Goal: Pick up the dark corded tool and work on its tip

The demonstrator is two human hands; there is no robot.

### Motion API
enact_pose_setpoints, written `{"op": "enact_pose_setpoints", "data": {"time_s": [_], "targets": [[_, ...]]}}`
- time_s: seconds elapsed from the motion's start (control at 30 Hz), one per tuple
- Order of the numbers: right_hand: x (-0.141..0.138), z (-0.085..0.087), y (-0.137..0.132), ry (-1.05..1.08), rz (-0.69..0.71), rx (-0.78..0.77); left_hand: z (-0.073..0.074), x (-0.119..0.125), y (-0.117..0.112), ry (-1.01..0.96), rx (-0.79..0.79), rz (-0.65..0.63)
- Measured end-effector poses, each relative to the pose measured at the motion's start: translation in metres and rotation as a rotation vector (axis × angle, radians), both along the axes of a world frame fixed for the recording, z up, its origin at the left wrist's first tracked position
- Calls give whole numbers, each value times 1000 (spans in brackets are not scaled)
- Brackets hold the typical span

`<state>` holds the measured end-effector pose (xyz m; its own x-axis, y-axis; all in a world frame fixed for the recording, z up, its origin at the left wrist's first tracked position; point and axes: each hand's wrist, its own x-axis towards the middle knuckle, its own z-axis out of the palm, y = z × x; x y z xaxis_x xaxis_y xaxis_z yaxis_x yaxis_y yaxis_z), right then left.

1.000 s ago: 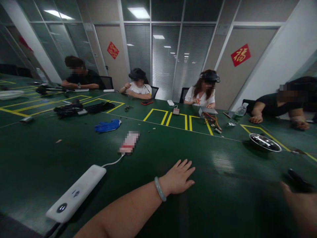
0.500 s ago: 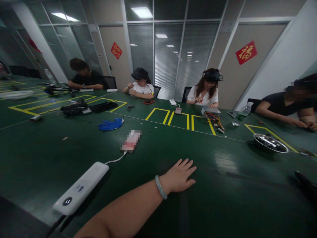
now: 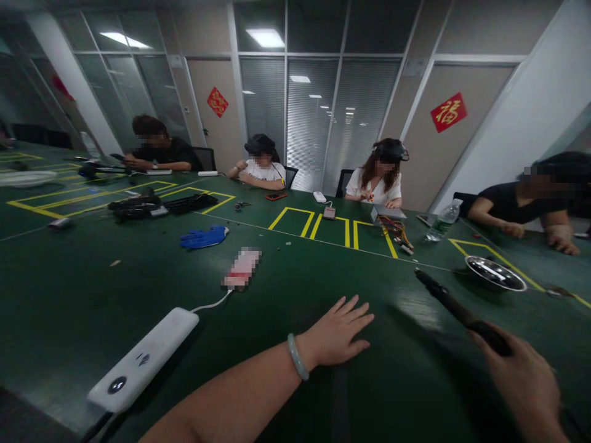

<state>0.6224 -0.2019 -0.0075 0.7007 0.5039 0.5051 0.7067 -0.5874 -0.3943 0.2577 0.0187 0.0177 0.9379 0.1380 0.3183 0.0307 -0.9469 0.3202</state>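
Note:
My left hand (image 3: pixel 339 335) lies palm down on the green table (image 3: pixel 286 400), fingers spread, with nothing in it. A pale green bangle (image 3: pixel 298 357) circles that wrist. At the lower right, my right hand (image 3: pixel 524 375) is closed around the thick end of a long black tool (image 3: pixel 455 307). The tool is held above the table and slants up to the left, its thin tip pointing away from me. Its exact kind I cannot make out. Left of my left arm are a white power bank (image 3: pixel 145 360) and a blurred-out phone (image 3: pixel 242 269) joined by a white cable.
A blue glove (image 3: pixel 204 237) lies beyond the phone. At the right are a round metal bowl (image 3: pixel 495 274) and a water bottle (image 3: pixel 444 220). Black gear (image 3: pixel 138 206) rests at the left. Yellow tape (image 3: pixel 290 210) marks the tabletop. Several people sit across the table.
My right hand has come into view from the right with the black tool, which has moved left and up over the table. My left hand stays flat on the tabletop.

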Motion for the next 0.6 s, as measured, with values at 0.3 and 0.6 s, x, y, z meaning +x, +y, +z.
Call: {"op": "enact_pose_setpoints", "data": {"time_s": [0.3,0.6], "targets": [[-170,-13,106,-98,643,-137,17,-5,-23,-267,260,-24],[-221,-28,120,-80,772,-224,22,1,-18,-158,35,114]]}}
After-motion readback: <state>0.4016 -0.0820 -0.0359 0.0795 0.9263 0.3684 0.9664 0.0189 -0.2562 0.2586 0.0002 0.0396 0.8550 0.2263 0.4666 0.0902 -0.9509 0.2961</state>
